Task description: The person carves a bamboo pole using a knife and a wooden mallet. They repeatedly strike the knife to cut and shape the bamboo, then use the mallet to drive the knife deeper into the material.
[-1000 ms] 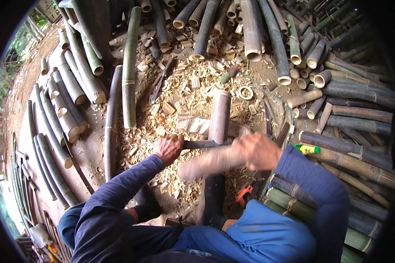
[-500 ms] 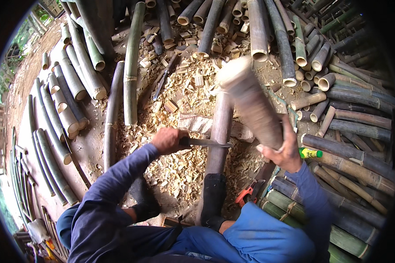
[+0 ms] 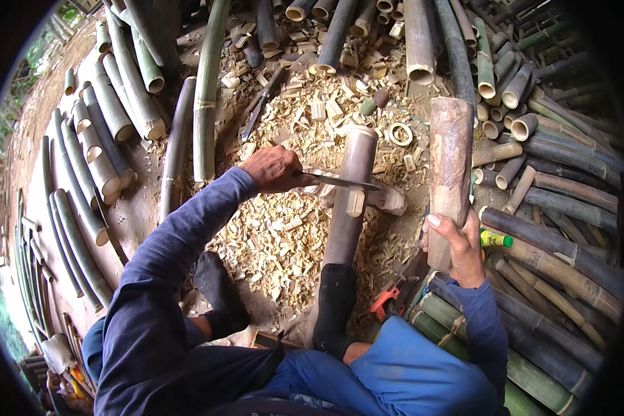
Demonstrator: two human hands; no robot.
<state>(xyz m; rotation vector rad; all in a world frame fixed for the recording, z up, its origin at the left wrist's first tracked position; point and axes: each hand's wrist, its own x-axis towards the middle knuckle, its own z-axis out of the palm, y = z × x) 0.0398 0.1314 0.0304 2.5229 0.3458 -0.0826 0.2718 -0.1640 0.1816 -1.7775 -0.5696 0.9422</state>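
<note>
The left hand (image 3: 276, 170) is closed round the handle of one knife (image 3: 345, 182), its blade across one bamboo piece (image 3: 341, 232) — which lies over one wood block (image 3: 392, 201), reaching past the block's far and near edges to one of two black-covered feet (image 3: 334, 305). One pale notch (image 3: 355, 203) shows beside the blade. The right hand (image 3: 462, 244) grips one wooden club (image 3: 451, 163) by its narrow lower end, right of the block's right end. Beyond the far edge — one second knife (image 3: 256, 114), one bamboo ring (image 3: 400, 134).
</note>
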